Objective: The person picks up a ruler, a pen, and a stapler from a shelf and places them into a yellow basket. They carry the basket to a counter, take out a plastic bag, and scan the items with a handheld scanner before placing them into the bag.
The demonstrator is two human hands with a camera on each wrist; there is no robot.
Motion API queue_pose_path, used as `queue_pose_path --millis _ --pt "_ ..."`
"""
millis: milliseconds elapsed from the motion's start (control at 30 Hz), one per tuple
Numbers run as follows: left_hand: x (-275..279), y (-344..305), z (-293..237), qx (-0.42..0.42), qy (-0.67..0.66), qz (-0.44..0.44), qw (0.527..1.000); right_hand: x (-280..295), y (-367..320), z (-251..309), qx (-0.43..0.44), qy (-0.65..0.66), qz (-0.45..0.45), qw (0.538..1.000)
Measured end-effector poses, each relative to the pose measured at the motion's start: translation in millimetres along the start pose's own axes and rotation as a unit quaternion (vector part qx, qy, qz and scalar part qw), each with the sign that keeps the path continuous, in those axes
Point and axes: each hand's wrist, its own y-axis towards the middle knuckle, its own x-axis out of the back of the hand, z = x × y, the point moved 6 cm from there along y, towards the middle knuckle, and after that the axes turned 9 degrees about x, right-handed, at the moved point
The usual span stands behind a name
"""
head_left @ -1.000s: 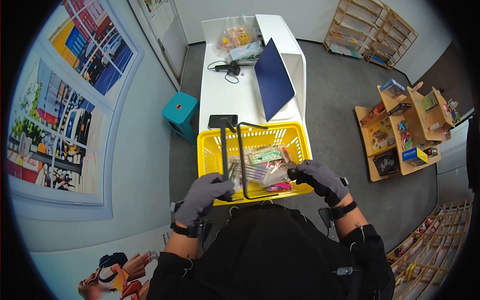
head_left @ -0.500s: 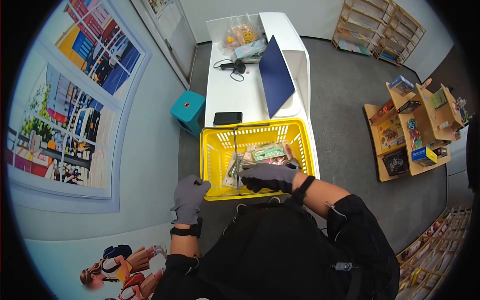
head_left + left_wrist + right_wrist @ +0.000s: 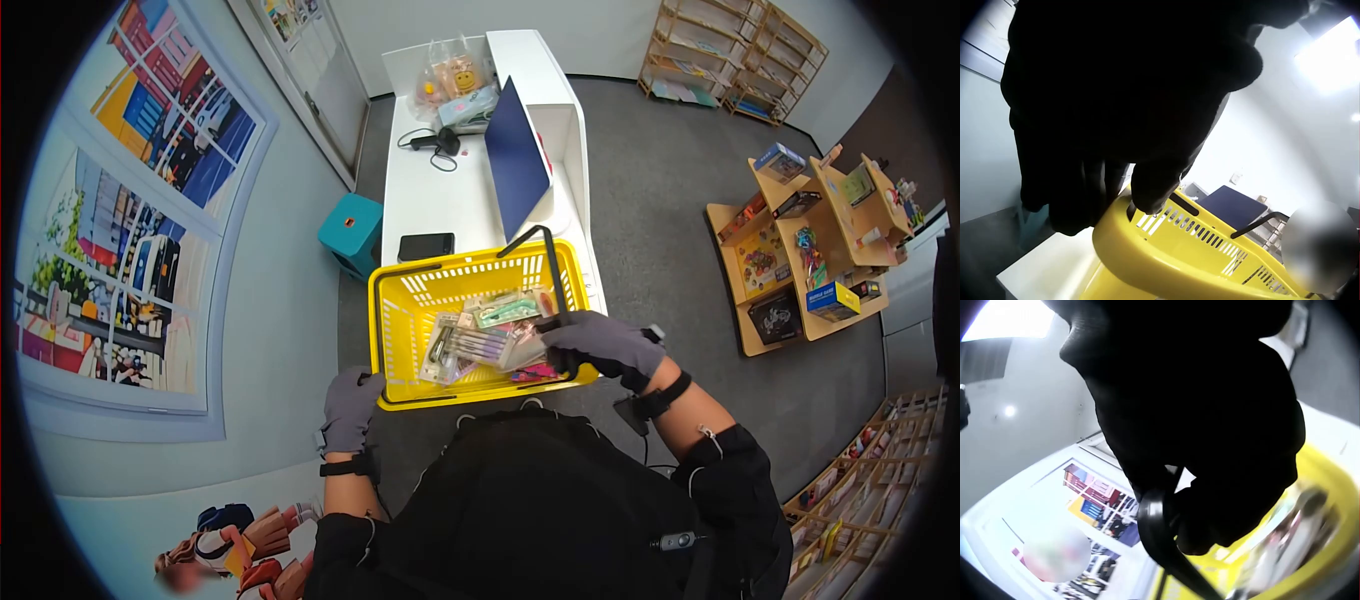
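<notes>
The yellow shopping basket (image 3: 412, 302) is sitting at the near end of the white counter (image 3: 430, 200), carrying a loose heap of packaged stationery, including a pack of purple pens (image 3: 480, 345) and a mint-green packet (image 3: 508, 311). Its slotted walls are looking like moulded plastic: stiff, probably light for their bulk and hard to damage, with the packets likely adding only modest weight. Their glossy wrappers are probably offering little friction, so tilting risks sliding the load to one side. The thick rim (image 3: 1113, 234) is offering the firmest place for steadying; the black handle (image 3: 553, 265) is seeming hinged, so pulling on it alone would likely be tipping the basket.

The right grip (image 3: 605, 345) is curling its gloved fingers around that handle, which is standing raised over the basket's right part. The left grip (image 3: 350, 410) is apparently pinching the rim at the near left corner, thumb inside and fingers outside; how hard it is pressing, I cannot tell.
</notes>
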Motion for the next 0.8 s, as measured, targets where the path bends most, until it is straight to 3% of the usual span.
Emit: queue_pose_path --millis 67,100,200,300,367,467,633,733,800 --pt "1.7 -4.3 10.0 0.019 -0.01 0.011 1.0 37.7 -15.7 -8.7 0.001 -0.236 -0.188 0.953" --pt "-0.4 -6.6 13.9 0.039 -0.02 0.022 0.999 40.5 -20.8 -16.5 -0.003 -0.233 -0.189 0.954" --pt "-4.9 -6.1 9.7 0.065 -0.021 0.044 0.997 56.0 -39.6 -22.9 0.073 -0.367 -0.264 0.889" --pt "-7.4 -5.5 2.4 0.084 -0.008 0.059 0.995 62.4 -52.8 -36.9 0.128 -0.328 -0.322 0.879" --pt "-9.8 -1.6 2.9 0.083 -0.067 0.072 0.992 62.8 -57.4 -42.4 0.153 -0.306 -0.348 0.873" --pt "0.8 2.4 14.2 0.103 -0.093 0.104 0.985 61.3 -67.9 -53.1 0.183 -0.178 -0.432 0.865" --pt "13.1 35.3 23.8 0.108 -0.111 0.221 0.963 33.5 -41.5 -70.3 0.173 -0.187 -0.476 0.842" --pt "17.2 45.5 20.4 0.08 -0.123 0.285 0.947 29.9 -38.3 -95.5 0.132 -0.29 -0.525 0.789" --pt "12.3 49.6 15.0 0.041 -0.146 0.344 0.927 32.3 -42.5 -119.0 0.152 -0.289 -0.562 0.76"
